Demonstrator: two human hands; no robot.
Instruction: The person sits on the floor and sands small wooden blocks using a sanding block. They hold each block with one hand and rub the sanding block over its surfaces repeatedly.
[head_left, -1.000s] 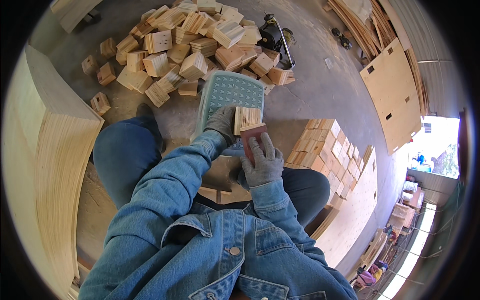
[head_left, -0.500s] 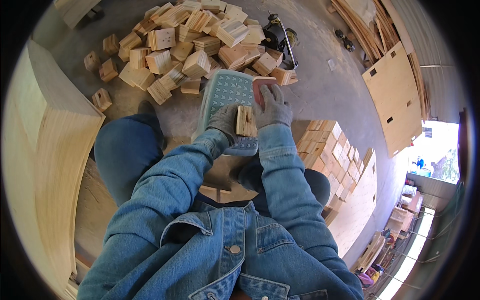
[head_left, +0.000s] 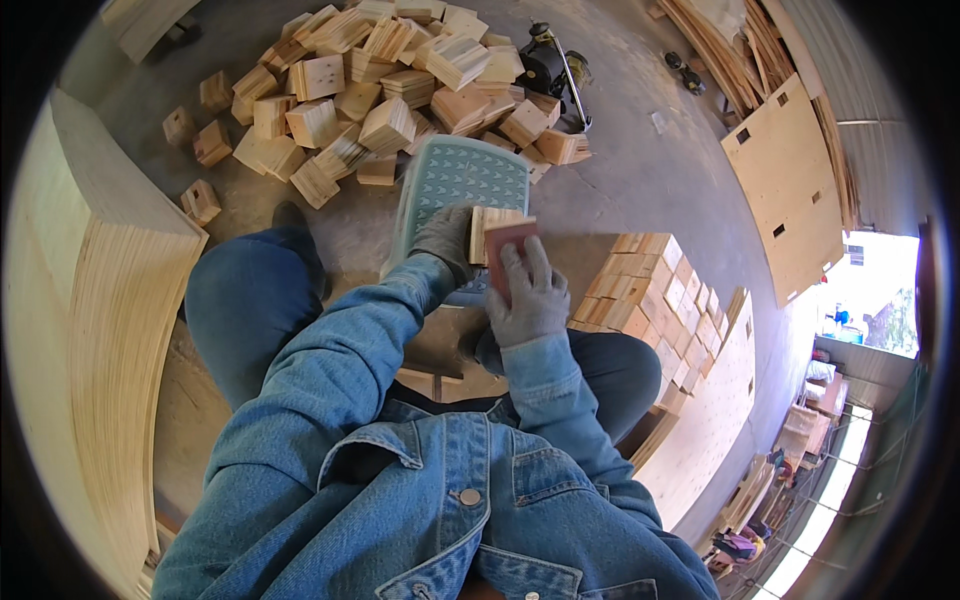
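Observation:
My gloved left hand (head_left: pixel 446 241) grips a small plywood block (head_left: pixel 483 228) above a blue-green plastic stool (head_left: pixel 468 170) with a patterned top. In my gloved right hand (head_left: pixel 530 298) is a flat reddish-brown sanding block (head_left: pixel 508 254), its face turned toward me. The sanding block lies against the right side of the plywood block and hides part of it. Fingers of the right hand are spread over the sanding block's near face; its far edge is hidden.
Beyond the stool lies a loose heap of wooden blocks (head_left: pixel 385 95), with a dark power tool (head_left: pixel 555 70) at its right. Stacked blocks (head_left: pixel 655 290) stand by my right knee. Large plywood sheets (head_left: pixel 125 290) rise at my left, and a slotted panel (head_left: pixel 785 190) leans at the far right.
My right hand has drawn the sanding block toward me, from beyond the plywood block's far end to along its right side. The left hand keeps its hold, nearly in place.

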